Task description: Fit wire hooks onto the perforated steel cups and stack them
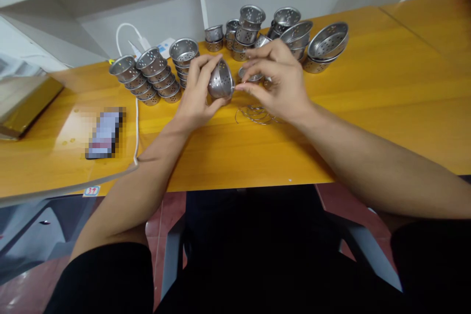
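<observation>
My left hand (198,88) is closed round a small perforated metal cup (220,81), tilted so that its rim faces right. At that rim, my right hand (277,78) pinches something thin and shiny between thumb and fingers; it looks like a wire end, though it is too small to be sure. Below my right hand, loose thin wires (257,115) lie curled on the table. Behind the right fingers sits another metal cup (250,74), partly hidden.
Stacks of perforated cups (149,76) stand left of my hands, and more cups (250,32) stand behind. Wider metal bowls (327,44) are at right. A phone (105,132), a white cable (137,132) and a box (25,100) lie at left on the yellow table (386,108).
</observation>
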Demonstrator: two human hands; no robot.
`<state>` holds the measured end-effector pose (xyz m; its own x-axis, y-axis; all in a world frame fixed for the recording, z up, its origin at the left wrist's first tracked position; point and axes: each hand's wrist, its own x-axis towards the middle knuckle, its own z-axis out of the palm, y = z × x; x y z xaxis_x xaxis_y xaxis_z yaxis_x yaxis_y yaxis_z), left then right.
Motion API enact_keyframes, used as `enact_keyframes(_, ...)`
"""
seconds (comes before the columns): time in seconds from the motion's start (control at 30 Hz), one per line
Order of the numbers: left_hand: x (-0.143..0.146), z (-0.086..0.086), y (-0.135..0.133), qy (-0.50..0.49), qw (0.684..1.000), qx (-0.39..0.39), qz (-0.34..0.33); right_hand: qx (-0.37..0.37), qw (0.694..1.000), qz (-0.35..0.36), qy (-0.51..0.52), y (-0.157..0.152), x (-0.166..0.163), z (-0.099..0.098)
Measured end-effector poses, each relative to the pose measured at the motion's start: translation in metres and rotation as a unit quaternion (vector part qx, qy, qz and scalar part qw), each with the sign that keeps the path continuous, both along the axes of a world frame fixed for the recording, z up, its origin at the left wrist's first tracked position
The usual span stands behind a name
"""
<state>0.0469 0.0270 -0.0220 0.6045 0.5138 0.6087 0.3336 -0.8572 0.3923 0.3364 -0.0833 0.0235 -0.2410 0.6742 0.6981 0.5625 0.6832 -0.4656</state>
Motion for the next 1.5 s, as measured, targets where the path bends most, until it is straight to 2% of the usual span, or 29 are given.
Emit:
enact_keyframes(0.07,-0.003,0.002,0.000,-0.019,0.999,-0.012,0.030,0.003,1.000,-0.003,-0.012,0.002,0.011,0.007)
enact_keyframes(0.17,-0.006,-0.001,0.004,-0.057,0.997,-0.007,0.056,-0.045,0.992,0.078,-0.092,0.011,0.036,0.008)
enact_keyframes(0.27,-0.006,-0.010,0.009,-0.080,0.995,-0.034,0.044,-0.099,0.969,0.143,-0.178,0.024,0.057,-0.003)
enact_keyframes(0.37,-0.004,-0.018,0.011,-0.074,0.994,-0.081,0.028,-0.126,0.958,0.137,-0.216,0.031,0.062,-0.015)
enact_keyframes(0.43,-0.004,-0.022,0.012,-0.049,0.994,-0.096,0.031,-0.118,0.965,0.113,-0.207,0.030,0.056,-0.017)
enact_keyframes(0.57,-0.001,-0.033,0.018,-0.038,0.995,-0.094,0.018,-0.065,0.988,0.064,-0.125,0.018,0.031,-0.013)
enact_keyframes(0.73,0.004,-0.047,0.033,-0.057,0.994,-0.097,0.015,-0.041,0.993,0.075,-0.087,0.012,0.006,-0.019)
enact_keyframes(1.1,0.007,-0.057,0.042,-0.040,0.992,-0.112,-0.031,-0.063,0.992,0.068,-0.083,0.017,0.011,-0.022)
enact_keyframes(1.3,0.008,-0.057,0.042,-0.043,0.990,-0.128,-0.034,-0.070,0.993,0.058,-0.079,0.015,0.008,-0.024)
enact_keyframes(1.5,0.009,-0.053,0.039,-0.036,0.991,-0.128,-0.006,-0.061,0.994,0.055,-0.075,0.019,0.006,-0.027)
